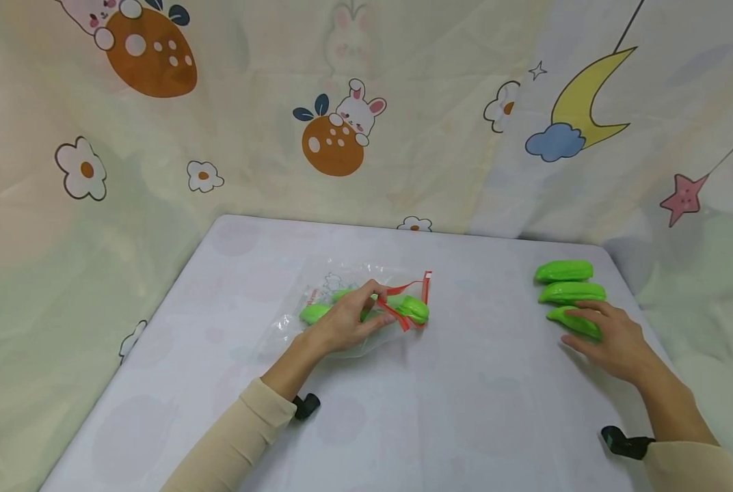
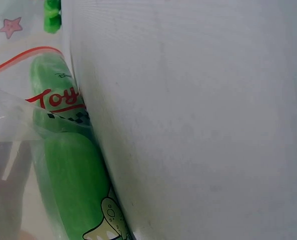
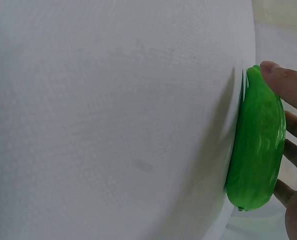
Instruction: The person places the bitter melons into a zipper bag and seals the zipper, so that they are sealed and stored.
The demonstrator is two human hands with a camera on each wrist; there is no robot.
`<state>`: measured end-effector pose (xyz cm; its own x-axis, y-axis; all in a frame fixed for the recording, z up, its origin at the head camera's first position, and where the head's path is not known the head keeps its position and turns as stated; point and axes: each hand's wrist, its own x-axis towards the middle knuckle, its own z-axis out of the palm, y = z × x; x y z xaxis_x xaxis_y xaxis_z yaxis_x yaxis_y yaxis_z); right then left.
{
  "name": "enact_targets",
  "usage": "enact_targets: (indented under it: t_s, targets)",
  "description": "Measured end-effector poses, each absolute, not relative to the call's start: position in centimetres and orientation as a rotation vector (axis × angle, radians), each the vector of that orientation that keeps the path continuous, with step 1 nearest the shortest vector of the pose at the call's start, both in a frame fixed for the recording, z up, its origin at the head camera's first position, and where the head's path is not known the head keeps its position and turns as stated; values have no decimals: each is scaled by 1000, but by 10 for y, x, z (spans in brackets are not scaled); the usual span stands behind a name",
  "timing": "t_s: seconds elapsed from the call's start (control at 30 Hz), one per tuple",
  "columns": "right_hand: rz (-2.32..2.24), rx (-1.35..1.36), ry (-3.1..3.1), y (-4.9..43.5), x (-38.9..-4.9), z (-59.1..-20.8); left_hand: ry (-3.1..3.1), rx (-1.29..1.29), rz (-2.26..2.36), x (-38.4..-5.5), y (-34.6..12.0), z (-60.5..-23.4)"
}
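Observation:
My left hand point(image 1: 348, 321) pinches the red-edged mouth of a clear zip bag point(image 1: 286, 331). Inside the bag lie several glossy green, ridged plastic toy fruits point(image 1: 413, 309); fingers partly cover them. In the left wrist view, two toy fruits point(image 2: 76, 180) show through printed film, with fingers point(image 2: 13, 185) blurred behind it. At the table's right side, my right hand point(image 1: 615, 342) spans the nearest of three loose green toy fruits point(image 1: 578, 322). In the right wrist view, the thumb overlaps the narrow end of this fruit point(image 3: 258, 145) and the other fingers are behind it; firm contact cannot be told.
Two more green toy fruits point(image 1: 563, 271) lie in a row just beyond the right hand. A white-covered table point(image 1: 465, 396) holds everything, with a printed curtain point(image 1: 434, 137) behind and around it. Black wrist cameras point(image 1: 625, 443) stick out beside both sleeves.

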<state>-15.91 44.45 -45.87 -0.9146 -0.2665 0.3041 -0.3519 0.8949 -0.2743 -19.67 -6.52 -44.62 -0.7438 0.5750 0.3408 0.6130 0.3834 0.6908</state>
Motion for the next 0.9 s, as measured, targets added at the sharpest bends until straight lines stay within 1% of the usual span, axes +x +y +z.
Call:
enact_targets:
  t_s: [0.43,0.73,0.9]
  targets:
    - [483,466,-2867,453,-156,-457,-2557,-1116,-1307,-196,-66,-446]
    - [591,356,-2994,452,-154,-457,-2567,-1110,-1312,-197,-67,-446]
    - [601,386,-3004,450,-153,-458,-2565,-1109,-1322,-197,-67,-447]
